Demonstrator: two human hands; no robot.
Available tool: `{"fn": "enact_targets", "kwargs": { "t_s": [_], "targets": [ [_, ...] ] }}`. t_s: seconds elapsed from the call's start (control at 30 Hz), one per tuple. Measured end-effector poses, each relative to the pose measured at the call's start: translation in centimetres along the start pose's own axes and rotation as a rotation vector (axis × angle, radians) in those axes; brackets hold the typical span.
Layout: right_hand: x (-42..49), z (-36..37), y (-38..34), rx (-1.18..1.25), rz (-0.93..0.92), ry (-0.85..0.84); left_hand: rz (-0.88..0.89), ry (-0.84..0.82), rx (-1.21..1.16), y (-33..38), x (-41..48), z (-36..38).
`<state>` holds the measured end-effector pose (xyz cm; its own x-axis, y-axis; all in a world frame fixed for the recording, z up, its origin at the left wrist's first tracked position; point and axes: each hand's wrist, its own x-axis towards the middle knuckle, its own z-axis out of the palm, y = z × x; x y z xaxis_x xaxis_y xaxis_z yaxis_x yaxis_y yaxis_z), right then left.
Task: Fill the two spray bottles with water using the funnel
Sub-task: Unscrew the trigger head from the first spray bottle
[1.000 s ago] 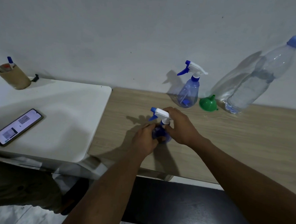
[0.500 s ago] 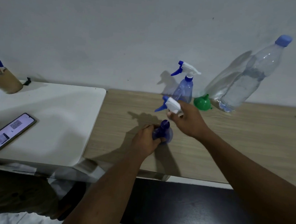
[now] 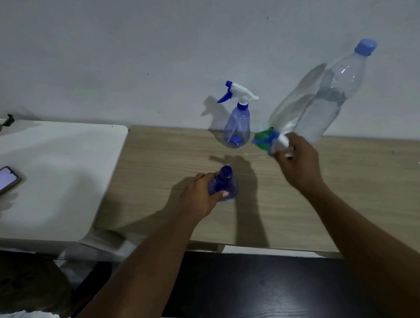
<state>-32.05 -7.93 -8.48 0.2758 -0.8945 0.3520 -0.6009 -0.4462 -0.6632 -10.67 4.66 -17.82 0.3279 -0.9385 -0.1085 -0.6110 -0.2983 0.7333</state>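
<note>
- the step in hand looks like opening the first bottle. the near translucent dark-blue plastic spray bottle (image 3: 223,184) stands toward the front middle of the wood-grain worktop (image 3: 153,180) with its neck bare.
- the left hand (image 3: 199,195) has its fingers and thumb wrapped round that bottle's body, holding it upright.
- the right hand (image 3: 298,164) is clamped on the white-and-blue trigger spray head (image 3: 280,141), which is off its bottle and held just in front of the small green plastic funnel (image 3: 260,139) at the back of the worktop. the head is blurred, so its dip tube cannot be made out.
- next, as i judge it, the head needs setting down out of the way. the right hand can then take the funnel and seat its spout in the open neck, with the left hand steadying the bottle.
- the open bottle appears empty, though its dark plastic makes that hard to tell.
- the second pale-blue translucent spray bottle (image 3: 238,126) stands by the wall just left of the funnel, with its trigger head on. it looks empty apart from its tube and a blue piece at the bottom.
- the tall clear plastic water bottle with a blue cap (image 3: 330,100) stands by the wall behind the right hand. it is capped and seems to hold water through its lower part.
- neither spray bottle looks filled yet, and the water bottle's cap must come off before any pouring.
</note>
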Motion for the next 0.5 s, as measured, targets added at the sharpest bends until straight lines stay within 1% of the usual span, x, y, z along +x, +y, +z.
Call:
{"fn": "enact_targets", "kwargs": {
  "t_s": [0.07, 0.17, 0.23, 0.3, 0.37, 0.4, 0.43, 0.47, 0.5],
  "targets": [
    [-1.9, 1.8, 1.3, -0.044, -0.063, -0.113, -0.010, 0.012, -0.004, 0.0, 0.0, 0.1],
    [-5.4, 3.6, 3.2, -0.230, -0.150, -0.264, -0.024, 0.022, -0.015, 0.0, 0.0, 0.3],
    [-7.6, 4.2, 4.3, -0.369, -0.201, -0.332, -0.034, 0.012, -0.015, 0.1, -0.1, 0.3],
    [-9.3, 4.8, 5.1, -0.402, -0.179, -0.428, -0.046, 0.004, -0.015, 0.2, 0.0, 0.3],
    [-10.0, 5.2, 5.8, -0.385, -0.148, -0.459, -0.048, 0.006, -0.016, 0.4, -0.1, 0.3],
    [-10.1, 5.2, 5.8, -0.366, -0.097, -0.474, -0.046, 0.007, -0.014, 0.5, -0.1, 0.2],
    [-10.1, 5.5, 6.0, -0.400, -0.109, -0.483, -0.041, 0.011, -0.015, 0.5, -0.2, 0.2],
    [-10.1, 5.6, 6.1, -0.435, -0.121, -0.473, -0.039, 0.014, -0.011, 0.6, -0.2, 0.2],
    [-9.7, 5.7, 6.2, -0.420, -0.137, -0.418, -0.035, 0.017, -0.010, 0.5, -0.2, 0.2]
  ]
}}
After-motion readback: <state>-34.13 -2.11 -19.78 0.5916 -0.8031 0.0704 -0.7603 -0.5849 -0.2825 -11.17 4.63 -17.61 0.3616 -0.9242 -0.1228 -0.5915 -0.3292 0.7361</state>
